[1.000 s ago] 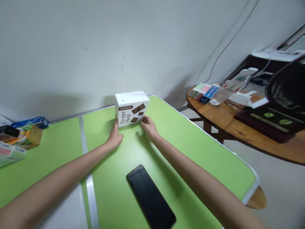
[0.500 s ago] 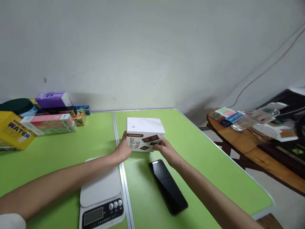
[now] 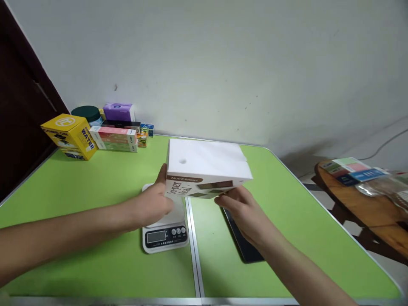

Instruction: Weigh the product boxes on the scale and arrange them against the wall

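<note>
Between both hands is a white cardboard box [image 3: 207, 159] with brown squares and "Su-per Meal" lettering on its front face. It is held above the green table, its top turned toward me. My left hand [image 3: 156, 197] grips the box's left end, thumb at the front edge. At the lower right corner, my right hand [image 3: 240, 208] pinches the box, some fingers hidden beneath or behind it. A white kitchen scale [image 3: 165, 234] with a blank display lies below my left hand, partly covered by hand and box. Under my right wrist lies a black smartphone [image 3: 244, 244].
At the back left stand a yellow box [image 3: 72, 136], a pink and green carton [image 3: 114, 138], a purple box [image 3: 118, 111] and a dark-lidded tub [image 3: 86, 114]. A metal strip [image 3: 194, 250] divides the green table [image 3: 95, 259]. A wooden stand [image 3: 366, 208] at right bears packets.
The box has come up and closer to me, tilting so more of its top shows. Both hands moved with it. The view has shifted, showing more of the table's left side.
</note>
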A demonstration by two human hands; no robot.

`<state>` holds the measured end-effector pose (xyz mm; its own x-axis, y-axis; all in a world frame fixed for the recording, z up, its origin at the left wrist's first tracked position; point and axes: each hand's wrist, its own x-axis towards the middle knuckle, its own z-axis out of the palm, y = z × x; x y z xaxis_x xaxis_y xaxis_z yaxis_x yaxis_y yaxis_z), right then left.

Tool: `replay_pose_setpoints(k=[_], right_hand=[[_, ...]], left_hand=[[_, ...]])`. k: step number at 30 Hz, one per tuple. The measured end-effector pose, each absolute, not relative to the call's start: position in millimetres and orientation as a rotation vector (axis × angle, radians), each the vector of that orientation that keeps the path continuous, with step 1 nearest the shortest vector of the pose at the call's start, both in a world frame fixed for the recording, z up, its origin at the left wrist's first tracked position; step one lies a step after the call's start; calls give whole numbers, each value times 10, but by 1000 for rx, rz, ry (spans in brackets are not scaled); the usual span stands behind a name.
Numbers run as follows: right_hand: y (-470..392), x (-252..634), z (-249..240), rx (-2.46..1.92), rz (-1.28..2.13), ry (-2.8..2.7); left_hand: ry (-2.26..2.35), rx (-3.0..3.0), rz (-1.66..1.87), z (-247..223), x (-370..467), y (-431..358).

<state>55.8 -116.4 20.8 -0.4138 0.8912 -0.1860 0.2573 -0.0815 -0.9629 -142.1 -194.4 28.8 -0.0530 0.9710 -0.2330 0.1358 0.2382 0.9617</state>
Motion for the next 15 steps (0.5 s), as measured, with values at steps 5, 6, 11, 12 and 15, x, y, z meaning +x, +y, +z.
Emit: replay_pose_setpoints(k=[5, 6, 11, 12, 15], right_hand=[[-1321, 305, 69, -1259, 1739, -1704], [-1330, 258, 24, -1237, 1768, -1703], [-1338, 191, -254, -1161, 1823, -1661], [-1350, 207, -323, -1150, 1824, -1627], [-1431, 265, -549, -1133, 1880, -1475]], left_hand=[[1470, 913, 893, 172, -1541, -2274], [1481, 897, 897, 114, -1557, -2316], [1501, 855, 1055, -208, -1600, -2445], [1508, 823, 1091, -265, -1591, -2469], [1527, 645, 1193, -440, -1519, -2543]])
